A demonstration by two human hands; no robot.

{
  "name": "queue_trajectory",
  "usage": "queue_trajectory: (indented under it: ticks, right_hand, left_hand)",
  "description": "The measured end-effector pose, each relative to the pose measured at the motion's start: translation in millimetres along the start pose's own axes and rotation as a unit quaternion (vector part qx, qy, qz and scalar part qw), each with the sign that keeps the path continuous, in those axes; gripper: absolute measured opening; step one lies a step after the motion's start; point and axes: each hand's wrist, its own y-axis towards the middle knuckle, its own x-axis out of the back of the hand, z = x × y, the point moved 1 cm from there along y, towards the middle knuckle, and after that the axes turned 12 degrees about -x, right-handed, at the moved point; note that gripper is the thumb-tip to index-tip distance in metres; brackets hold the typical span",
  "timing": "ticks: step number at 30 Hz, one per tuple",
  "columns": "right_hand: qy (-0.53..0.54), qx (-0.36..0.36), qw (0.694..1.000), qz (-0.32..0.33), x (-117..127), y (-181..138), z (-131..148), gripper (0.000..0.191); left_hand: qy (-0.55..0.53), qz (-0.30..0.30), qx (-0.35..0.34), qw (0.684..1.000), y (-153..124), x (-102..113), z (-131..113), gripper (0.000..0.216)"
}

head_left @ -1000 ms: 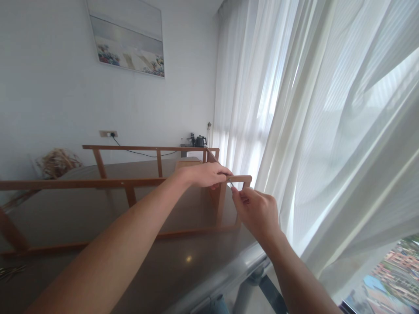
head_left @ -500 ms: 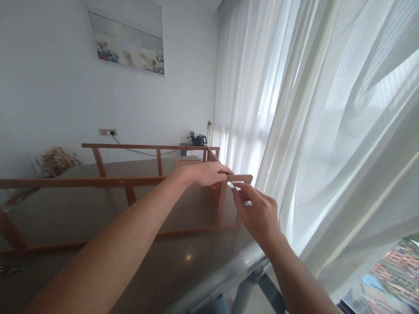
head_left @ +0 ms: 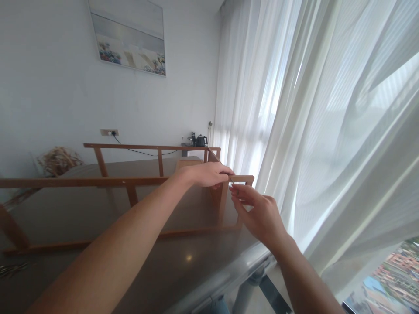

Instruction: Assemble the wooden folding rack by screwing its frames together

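A wooden frame (head_left: 98, 182) of thin rails and short posts lies on a dark glossy table (head_left: 163, 266). My left hand (head_left: 209, 174) rests closed on the frame's near top rail, close to its right end, fingers curled over the wood. My right hand (head_left: 258, 213) is just below and to the right of that corner, fingers pinched on a small thin metal tool (head_left: 231, 179) whose tip meets the rail beside my left fingertips.
White sheer curtains (head_left: 310, 131) hang along the right side. A picture (head_left: 129, 37) is on the far wall, with a socket and cable under it. A black kettle (head_left: 200, 140) stands at the back. Dry straw (head_left: 57, 159) lies at the far left.
My right hand has turned at the wrist and risen slightly, its fingers shifting on the small tool. My left hand stays on the rail.
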Motion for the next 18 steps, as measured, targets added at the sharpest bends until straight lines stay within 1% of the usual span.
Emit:
queue_trajectory:
  ticks: [3, 6, 8, 11, 13, 18]
  right_hand:
    - [-0.062, 0.04, 0.996, 0.057, 10.1, 1.2, -6.3, 0.031]
    - [-0.135, 0.093, 0.984, 0.07, 18.0, 5.3, -11.1, 0.031]
    - [-0.162, 0.135, 0.975, 0.068, 21.5, 8.8, -12.0, 0.03]
    - [-0.177, 0.184, 0.966, 0.045, 24.4, 12.9, -10.6, 0.028]
    - [-0.186, 0.201, 0.962, 0.02, 24.1, 14.1, -8.7, 0.024]
    - [-0.196, 0.2, 0.959, -0.037, 15.8, 12.2, -5.0, 0.018]
  left_hand:
    - [-0.001, 0.001, 0.006, 1.0, -0.4, 0.6, 0.0, 0.052]
    - [0.001, 0.002, 0.008, 1.0, -0.4, 0.9, -0.6, 0.051]
    - [0.001, 0.003, 0.008, 1.0, -0.3, 0.9, -1.1, 0.051]
    - [0.001, 0.005, 0.004, 1.0, -0.4, 1.1, -2.0, 0.051]
    - [0.002, 0.004, 0.006, 1.0, -0.7, 1.3, -2.6, 0.05]
    - [0.002, 0.002, 0.006, 1.0, -1.0, 1.5, -4.1, 0.048]
